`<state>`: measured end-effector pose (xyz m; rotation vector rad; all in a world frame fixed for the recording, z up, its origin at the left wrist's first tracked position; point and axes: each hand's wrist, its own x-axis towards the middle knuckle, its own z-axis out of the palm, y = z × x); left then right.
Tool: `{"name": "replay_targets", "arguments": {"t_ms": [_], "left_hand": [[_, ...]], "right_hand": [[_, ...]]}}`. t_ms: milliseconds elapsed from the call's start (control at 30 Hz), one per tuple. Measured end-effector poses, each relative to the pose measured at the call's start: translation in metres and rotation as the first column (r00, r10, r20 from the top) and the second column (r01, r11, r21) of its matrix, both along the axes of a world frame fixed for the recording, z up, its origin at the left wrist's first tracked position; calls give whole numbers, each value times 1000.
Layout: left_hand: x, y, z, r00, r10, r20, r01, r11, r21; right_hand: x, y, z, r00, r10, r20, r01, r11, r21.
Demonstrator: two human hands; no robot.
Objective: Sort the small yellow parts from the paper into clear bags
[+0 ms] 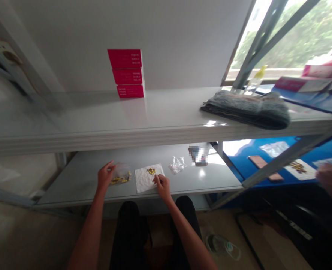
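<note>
Three stacked red boxes (126, 73) stand on the upper white shelf (166, 116); their white print is too small to read, and no other label is legible. The left hand (105, 175) is half open, with its fingers at the edge of a clear plastic bag (121, 174) holding yellow pills. Whether it has hold of the bag is unclear. The right hand (162, 186) is curled, fingertips at the near edge of a white tissue (146, 180), with no clear hold on anything. A small heap of yellow pills (151, 171) sits on the tissue, between the hands. An empty-looking clear bag (177, 165) lies just beyond. A co-worker's hand (330, 182) is at far right.
</note>
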<state>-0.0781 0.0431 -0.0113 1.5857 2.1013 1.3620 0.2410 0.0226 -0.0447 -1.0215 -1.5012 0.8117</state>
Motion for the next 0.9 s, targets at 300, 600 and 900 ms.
{"name": "replay_targets", "arguments": {"t_ms": [300, 600, 900], "left_hand": [[34, -6, -41, 800, -214, -560, 202, 976, -84], [43, -7, -63, 780, -167, -603, 124, 986, -111], [48, -19, -42, 836, -68, -544, 140, 986, 91]], "right_hand": [[-3, -3, 0, 997, -54, 50, 53, 998, 18], [69, 42, 9, 748, -494, 442, 403, 869, 288], [114, 62, 5, 661, -449, 601, 329, 894, 306]]}}
